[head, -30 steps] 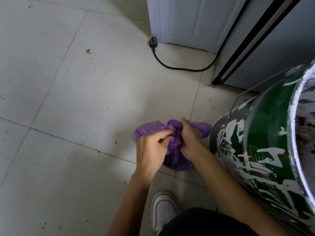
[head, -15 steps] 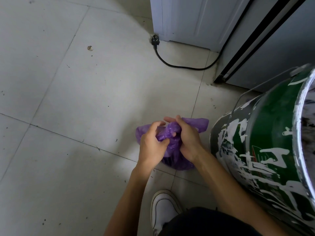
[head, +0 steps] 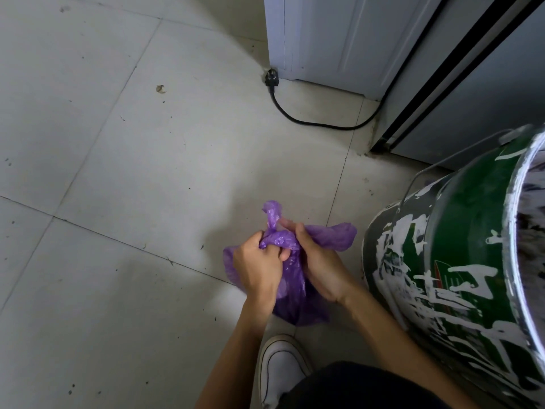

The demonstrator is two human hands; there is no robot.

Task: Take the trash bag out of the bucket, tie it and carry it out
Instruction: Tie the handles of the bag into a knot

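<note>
A small purple trash bag (head: 295, 302) rests on the tiled floor, just left of a green metal bucket (head: 460, 261) smeared with white paint. My left hand (head: 259, 264) grips the gathered neck of the bag from the left. My right hand (head: 321, 267) holds the neck from the right. One twisted end of the bag sticks up above my fingers, and another loose flap spreads to the right toward the bucket. The bucket's inside is cut off at the frame's right edge.
A black plug and cable (head: 295, 113) lie on the floor by a white cabinet (head: 330, 39). A grey appliance (head: 486, 84) stands behind the bucket. My white shoe (head: 280, 370) is planted just below the bag. Open tiled floor (head: 103, 202) stretches to the left.
Both hands have worked the bag's neck: a twisted end now stands up above my fingers, and the right flap has spread wider toward the bucket. The bag stays on the floor.
</note>
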